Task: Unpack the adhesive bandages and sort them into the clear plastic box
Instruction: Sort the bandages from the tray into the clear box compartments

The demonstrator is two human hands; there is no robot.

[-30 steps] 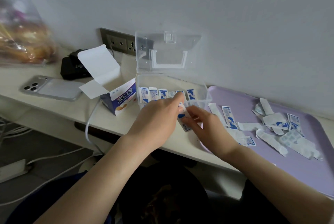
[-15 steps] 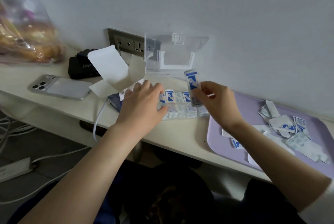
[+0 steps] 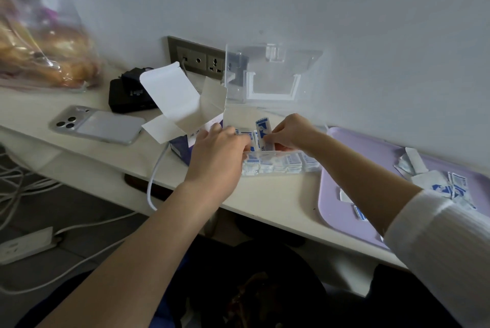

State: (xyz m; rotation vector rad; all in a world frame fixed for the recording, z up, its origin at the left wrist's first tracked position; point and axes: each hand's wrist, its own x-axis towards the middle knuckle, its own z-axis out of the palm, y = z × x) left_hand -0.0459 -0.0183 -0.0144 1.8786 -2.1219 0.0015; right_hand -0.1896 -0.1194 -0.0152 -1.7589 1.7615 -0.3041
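The clear plastic box (image 3: 281, 166) stands open on the white desk, its lid (image 3: 273, 73) raised against the wall, with a row of white-and-blue wrapped bandages inside. My right hand (image 3: 294, 133) pinches one wrapped bandage (image 3: 263, 134) upright over the box's middle. My left hand (image 3: 220, 152) rests at the box's left end, fingers curled against the packed bandages; its fingertips are hidden. The opened bandage carton (image 3: 185, 115) stands just left of the box. Several loose bandages (image 3: 448, 184) lie on the purple tray (image 3: 342, 211) at the right.
A phone (image 3: 98, 126) lies face down at the left, with a black charger (image 3: 130, 94) behind it and a wall socket strip (image 3: 201, 60). A plastic bag of bread (image 3: 39, 44) sits far left. A white cable (image 3: 153, 182) hangs over the desk edge.
My right hand lifted a bandage from near the tray and lowered it upright into the box. My left hand shifted left to the box's left end.
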